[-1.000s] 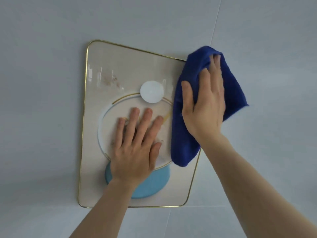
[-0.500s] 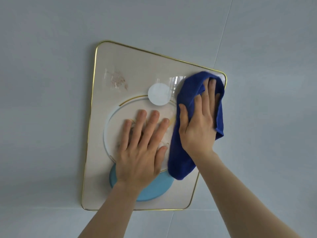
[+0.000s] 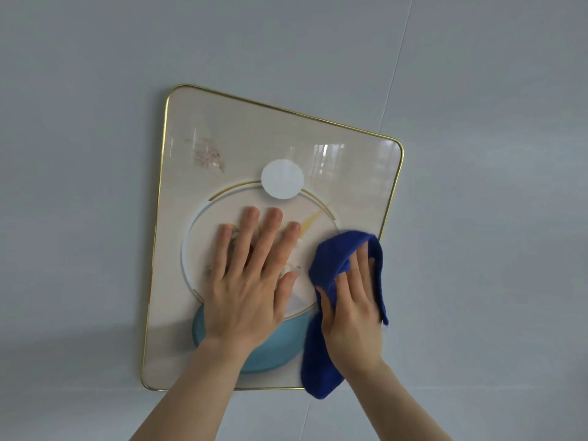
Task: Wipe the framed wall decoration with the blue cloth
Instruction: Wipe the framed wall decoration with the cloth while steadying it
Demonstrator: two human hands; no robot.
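The framed wall decoration (image 3: 254, 132) hangs on the wall, cream with a thin gold rim, a white disc, a large pale circle and a light blue disc. My left hand (image 3: 251, 281) lies flat on the pale circle, fingers spread, holding nothing. My right hand (image 3: 353, 310) presses the blue cloth (image 3: 324, 361) against the lower right part of the picture, near its right edge. The cloth wraps over my fingertips and hangs down past the bottom rim. A brownish smudge (image 3: 208, 155) shows near the upper left of the picture.
A plain grey-white panelled wall (image 3: 477, 218) surrounds the frame, with a thin seam (image 3: 397, 58) running down behind it. Window reflections glint on the picture's upper right.
My right hand has slid the blue cloth from the top right corner down the right side to the lower right. My left hand stays flat on the pale circle.
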